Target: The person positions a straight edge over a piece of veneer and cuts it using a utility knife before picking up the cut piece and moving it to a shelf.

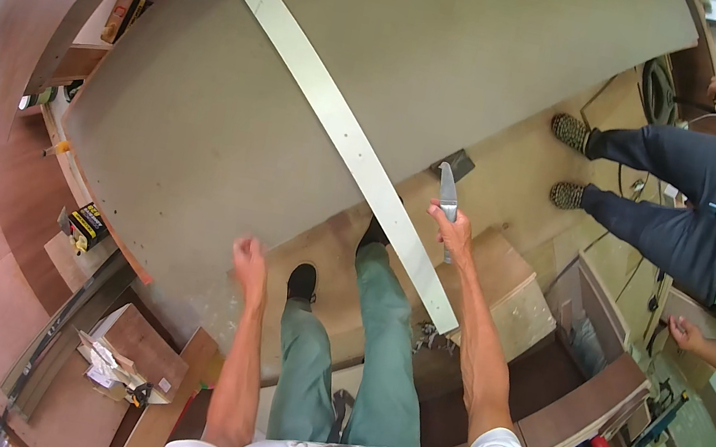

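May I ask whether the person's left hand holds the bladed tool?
No, the right hand holds the bladed tool, apart from the left hand.

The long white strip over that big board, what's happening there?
Someone is at the big grey board with a knife-like tool gripped in the right hand, its blade pointing away from them. The left hand is blurred near the board's edge, so I can't tell whether it holds anything. The white strip stretches across the board and sticks out past its edge. Another person stands off to the right.
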Action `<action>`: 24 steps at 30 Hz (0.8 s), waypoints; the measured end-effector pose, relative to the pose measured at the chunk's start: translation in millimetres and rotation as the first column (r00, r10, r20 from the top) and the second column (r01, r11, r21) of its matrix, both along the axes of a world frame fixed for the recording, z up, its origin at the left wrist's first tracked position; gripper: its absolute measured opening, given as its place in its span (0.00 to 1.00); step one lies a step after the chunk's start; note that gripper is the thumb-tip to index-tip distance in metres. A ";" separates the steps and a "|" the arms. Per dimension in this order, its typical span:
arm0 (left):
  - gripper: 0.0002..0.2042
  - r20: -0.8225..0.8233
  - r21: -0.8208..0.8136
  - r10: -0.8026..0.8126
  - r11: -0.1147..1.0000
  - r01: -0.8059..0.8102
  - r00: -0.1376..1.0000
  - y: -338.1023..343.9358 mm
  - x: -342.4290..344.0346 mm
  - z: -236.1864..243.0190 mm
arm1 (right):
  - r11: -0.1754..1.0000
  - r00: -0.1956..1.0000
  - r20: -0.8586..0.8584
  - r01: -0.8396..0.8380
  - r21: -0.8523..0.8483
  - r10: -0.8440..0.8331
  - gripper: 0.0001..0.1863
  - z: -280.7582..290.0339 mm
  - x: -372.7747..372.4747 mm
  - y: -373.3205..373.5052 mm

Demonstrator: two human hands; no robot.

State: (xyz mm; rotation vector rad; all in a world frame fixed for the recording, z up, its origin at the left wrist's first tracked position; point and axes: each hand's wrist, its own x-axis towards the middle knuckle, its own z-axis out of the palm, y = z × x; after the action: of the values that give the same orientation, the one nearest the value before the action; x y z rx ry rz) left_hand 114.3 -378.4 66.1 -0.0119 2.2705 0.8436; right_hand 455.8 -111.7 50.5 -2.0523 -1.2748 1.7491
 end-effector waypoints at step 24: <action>0.73 -0.120 -0.501 -0.975 0.223 0.836 0.189 473.3 -228.0 -21.2 | 0.942 0.940 -0.097 -0.332 -0.042 0.327 0.18 -5.5 -10.4 -4.8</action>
State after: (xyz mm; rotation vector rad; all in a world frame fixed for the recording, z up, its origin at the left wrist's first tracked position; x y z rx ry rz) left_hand -113.7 94.9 45.0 1.4373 2.1271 -0.2939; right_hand 445.4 -116.5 45.0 -1.8477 -1.6361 2.0099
